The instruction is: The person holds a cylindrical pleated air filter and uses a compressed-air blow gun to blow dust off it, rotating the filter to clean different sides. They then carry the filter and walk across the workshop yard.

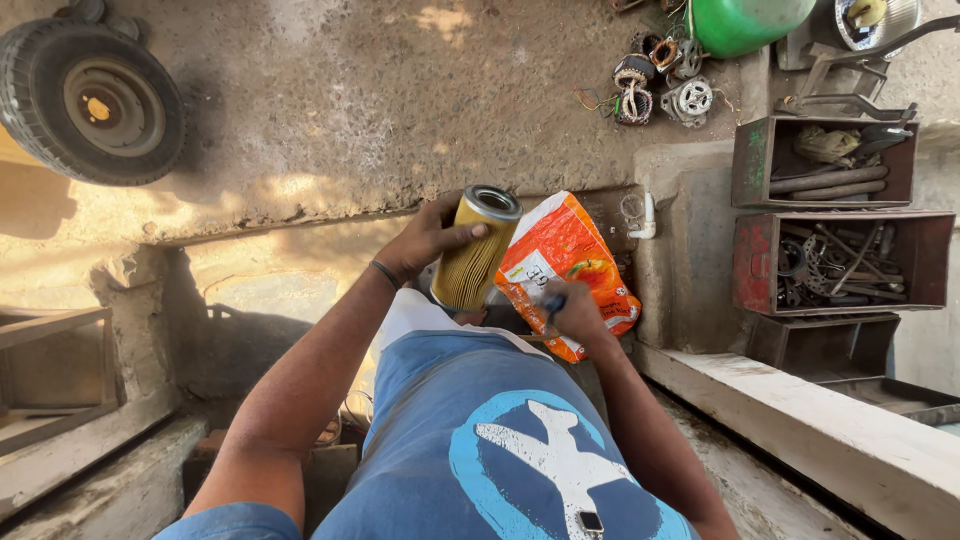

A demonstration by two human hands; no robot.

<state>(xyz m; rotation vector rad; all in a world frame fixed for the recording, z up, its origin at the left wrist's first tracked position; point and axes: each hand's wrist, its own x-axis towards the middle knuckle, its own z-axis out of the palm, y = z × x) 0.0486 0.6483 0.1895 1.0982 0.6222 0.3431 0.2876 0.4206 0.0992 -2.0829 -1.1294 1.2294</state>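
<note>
— Head view: where is the filter?
— Left hand (425,243) wraps its grip around the yellow pleated filter (477,250), long axis tilted upright; right hand (575,312), just beside and lower, pinches a dark pen (552,306) over the orange packet (566,262).

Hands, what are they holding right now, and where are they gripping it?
The left hand grips a yellow cylindrical filter around its upper side. The right hand pinches a small dark pen-like thing against an orange bag.
</note>
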